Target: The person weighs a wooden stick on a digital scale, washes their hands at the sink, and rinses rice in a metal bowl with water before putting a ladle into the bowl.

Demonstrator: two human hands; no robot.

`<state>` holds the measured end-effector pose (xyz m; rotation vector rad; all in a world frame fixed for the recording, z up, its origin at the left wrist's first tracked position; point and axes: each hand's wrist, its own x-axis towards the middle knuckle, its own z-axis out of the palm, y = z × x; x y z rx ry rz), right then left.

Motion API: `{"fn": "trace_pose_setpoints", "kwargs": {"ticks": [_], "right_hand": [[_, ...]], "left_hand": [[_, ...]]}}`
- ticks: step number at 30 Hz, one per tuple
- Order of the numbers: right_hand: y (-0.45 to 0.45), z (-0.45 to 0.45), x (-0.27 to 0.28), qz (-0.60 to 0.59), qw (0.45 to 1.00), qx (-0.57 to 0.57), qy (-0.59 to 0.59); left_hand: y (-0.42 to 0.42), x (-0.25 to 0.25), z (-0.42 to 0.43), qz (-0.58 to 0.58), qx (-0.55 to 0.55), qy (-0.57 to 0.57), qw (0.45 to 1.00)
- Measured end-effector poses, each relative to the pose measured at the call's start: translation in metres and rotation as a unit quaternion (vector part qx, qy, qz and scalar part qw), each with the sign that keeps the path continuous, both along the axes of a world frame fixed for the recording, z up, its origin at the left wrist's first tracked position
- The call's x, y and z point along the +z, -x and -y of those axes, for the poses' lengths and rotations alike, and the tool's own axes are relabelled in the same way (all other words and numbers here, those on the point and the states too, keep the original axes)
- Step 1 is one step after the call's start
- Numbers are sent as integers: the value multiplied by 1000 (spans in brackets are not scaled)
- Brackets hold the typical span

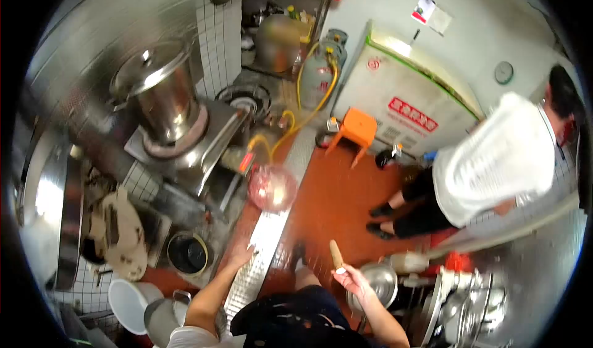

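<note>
My right hand (351, 279) is closed around the near end of a light brown, stick-like object (336, 254) that points up and away over the red floor. A small white round piece shows at my fingers. My left hand (243, 257) is held out over the edge of the metal floor strip (264, 240); its fingers are blurred, and whether they hold anything cannot be made out. Past it on the floor is a shiny pinkish-red round bundle (272, 189). Beside my right hand stands a metal bowl (378, 284).
A large steel pot (164, 104) stands on the stove at the left. An orange stool (358, 125) is by the white freezer (401, 91). Another person (494, 162) in a white shirt stands at the right. A white bucket (128, 305) and black bucket (188, 253) are lower left.
</note>
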<state>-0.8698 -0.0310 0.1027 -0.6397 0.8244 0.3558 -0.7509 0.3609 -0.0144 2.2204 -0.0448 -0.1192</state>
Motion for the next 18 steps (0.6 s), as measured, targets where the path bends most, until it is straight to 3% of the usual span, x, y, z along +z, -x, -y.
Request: {"fn": "trace_pose_setpoints", "kwargs": {"ticks": [1,2,4,6,8,9,11,13,16,18], "right_hand": [[-42,18,1,6,1000,9,2],[-84,35,2,22,999,20,-17],[-162,65,3,15,999,52,8],[-260,89,13,30,992,120,40],[-356,101,25,21,983,175,58],[-403,104,27,18,977,197,73],[-498,115,9,50,963,260,57],[-595,119,-21,50,951,302,49],[-740,117,-60,75,939,331,62],[-805,103,-70,63,931,354,67]], "left_hand": [[-19,-32,-5,-78,34,23,996],[-28,-26,-3,-168,94,-66,979],[-44,-28,-3,-411,146,-129,890],[-35,-18,11,-348,168,-97,917],[-6,-96,19,-275,180,-93,940],[-2,-101,16,-271,95,-130,949],[-24,-105,40,-246,-156,-368,883],[-48,-117,71,-354,-135,-296,877],[-115,-120,132,-469,73,-162,865],[-155,-113,175,-504,145,-105,845]]}}
